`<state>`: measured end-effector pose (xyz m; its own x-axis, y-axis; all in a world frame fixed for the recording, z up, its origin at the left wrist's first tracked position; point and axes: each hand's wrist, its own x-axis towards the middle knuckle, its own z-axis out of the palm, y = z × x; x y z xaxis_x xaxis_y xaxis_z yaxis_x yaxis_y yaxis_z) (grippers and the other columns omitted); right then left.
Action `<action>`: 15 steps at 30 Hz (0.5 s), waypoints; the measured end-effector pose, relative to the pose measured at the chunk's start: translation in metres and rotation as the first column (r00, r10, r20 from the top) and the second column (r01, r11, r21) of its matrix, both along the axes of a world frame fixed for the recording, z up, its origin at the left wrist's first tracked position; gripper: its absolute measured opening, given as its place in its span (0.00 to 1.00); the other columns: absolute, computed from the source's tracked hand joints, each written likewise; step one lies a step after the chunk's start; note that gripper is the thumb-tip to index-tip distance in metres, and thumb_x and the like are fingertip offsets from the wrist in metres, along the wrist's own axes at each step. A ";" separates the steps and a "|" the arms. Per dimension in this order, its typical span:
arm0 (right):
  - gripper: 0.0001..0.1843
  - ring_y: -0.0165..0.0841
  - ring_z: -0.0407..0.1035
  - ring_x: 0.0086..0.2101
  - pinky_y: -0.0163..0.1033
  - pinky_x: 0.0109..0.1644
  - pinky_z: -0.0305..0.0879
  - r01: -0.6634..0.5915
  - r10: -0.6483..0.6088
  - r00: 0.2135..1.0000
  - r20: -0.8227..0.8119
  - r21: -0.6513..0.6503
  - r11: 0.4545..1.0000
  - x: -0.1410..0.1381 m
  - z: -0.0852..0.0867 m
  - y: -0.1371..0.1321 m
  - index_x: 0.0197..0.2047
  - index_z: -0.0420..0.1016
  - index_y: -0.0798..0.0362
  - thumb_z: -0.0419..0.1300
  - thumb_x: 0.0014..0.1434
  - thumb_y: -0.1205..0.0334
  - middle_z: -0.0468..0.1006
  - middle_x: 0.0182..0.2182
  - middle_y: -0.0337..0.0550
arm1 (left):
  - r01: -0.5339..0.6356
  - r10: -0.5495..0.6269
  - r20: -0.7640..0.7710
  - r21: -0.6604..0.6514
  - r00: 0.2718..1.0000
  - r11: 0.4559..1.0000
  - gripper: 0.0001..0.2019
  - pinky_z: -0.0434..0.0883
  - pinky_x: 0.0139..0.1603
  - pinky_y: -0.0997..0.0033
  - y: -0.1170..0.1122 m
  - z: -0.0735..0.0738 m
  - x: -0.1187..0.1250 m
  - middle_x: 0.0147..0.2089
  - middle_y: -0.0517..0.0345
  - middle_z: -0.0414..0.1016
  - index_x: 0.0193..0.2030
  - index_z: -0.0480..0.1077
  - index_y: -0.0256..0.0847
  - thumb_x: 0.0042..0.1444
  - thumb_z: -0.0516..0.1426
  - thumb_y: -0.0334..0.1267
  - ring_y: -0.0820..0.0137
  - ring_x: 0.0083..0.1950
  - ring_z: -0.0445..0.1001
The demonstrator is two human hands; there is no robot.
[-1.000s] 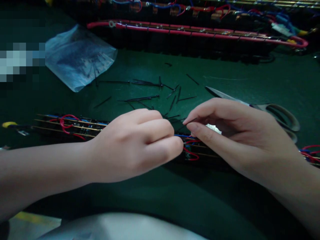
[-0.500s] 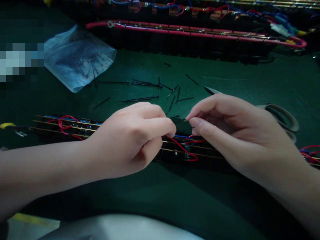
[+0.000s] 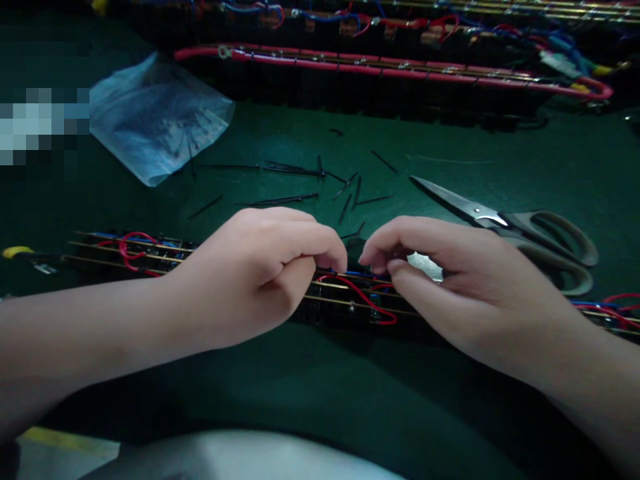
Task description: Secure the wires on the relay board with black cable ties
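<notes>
A long dark strip assembly (image 3: 345, 303) with brass rails and red and blue wires lies across the green mat in front of me. My left hand (image 3: 260, 273) is curled shut over its middle, fingertips pinched down at the wires. My right hand (image 3: 450, 287) faces it from the right, thumb and fingers pinched together just beside the left fingertips; what they pinch is too thin and dark to make out. A small white part (image 3: 425, 265) shows under the right fingers.
Scissors (image 3: 520, 227) lie shut behind my right hand, blades pointing left. Loose black cable ties and cut ends (image 3: 300, 180) are scattered behind the strip. A clear plastic bag (image 3: 155, 120) sits at the back left. More wired strips (image 3: 400, 67) line the far edge.
My right hand has come down and left, closer to the left fingertips, uncovering the scissors' blades. The left hand's fingers have tucked further in.
</notes>
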<state>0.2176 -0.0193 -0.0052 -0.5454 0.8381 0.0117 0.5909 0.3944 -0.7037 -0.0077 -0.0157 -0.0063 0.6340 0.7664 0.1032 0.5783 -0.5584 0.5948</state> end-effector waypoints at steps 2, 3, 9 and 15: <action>0.13 0.29 0.70 0.29 0.34 0.31 0.63 -0.033 0.032 0.999 0.023 0.012 0.999 0.000 0.000 0.000 0.34 0.74 0.50 0.51 0.57 0.74 0.78 0.29 0.37 | -0.015 0.017 0.020 -0.050 1.000 0.999 0.19 0.69 0.38 0.84 0.001 0.001 0.001 0.37 0.70 0.81 0.37 0.78 0.44 0.57 0.48 0.22 0.82 0.38 0.77; 0.13 0.28 0.70 0.29 0.34 0.31 0.63 -0.050 0.049 0.998 0.037 0.023 0.998 0.000 -0.001 0.000 0.34 0.74 0.50 0.51 0.57 0.75 0.78 0.29 0.36 | -0.023 0.025 0.025 -0.066 0.999 0.998 0.19 0.69 0.38 0.85 0.001 0.002 0.001 0.37 0.71 0.81 0.37 0.78 0.44 0.56 0.48 0.22 0.82 0.38 0.77; 0.13 0.29 0.69 0.29 0.34 0.31 0.61 -0.074 0.071 0.995 0.067 0.043 0.996 0.001 -0.002 0.000 0.34 0.74 0.50 0.51 0.56 0.75 0.77 0.28 0.37 | -0.040 0.039 -0.029 -0.048 0.999 0.998 0.17 0.68 0.36 0.79 -0.001 0.001 0.001 0.35 0.71 0.80 0.37 0.76 0.45 0.59 0.49 0.23 0.79 0.36 0.76; 0.12 0.32 0.70 0.30 0.37 0.33 0.62 -0.055 0.054 0.998 0.027 0.014 0.998 0.000 -0.003 -0.001 0.34 0.73 0.49 0.52 0.56 0.73 0.77 0.29 0.37 | -0.065 0.067 -0.018 0.086 0.998 0.994 0.13 0.71 0.41 0.74 -0.001 -0.005 0.001 0.40 0.62 0.77 0.45 0.71 0.40 0.61 0.50 0.24 0.73 0.41 0.75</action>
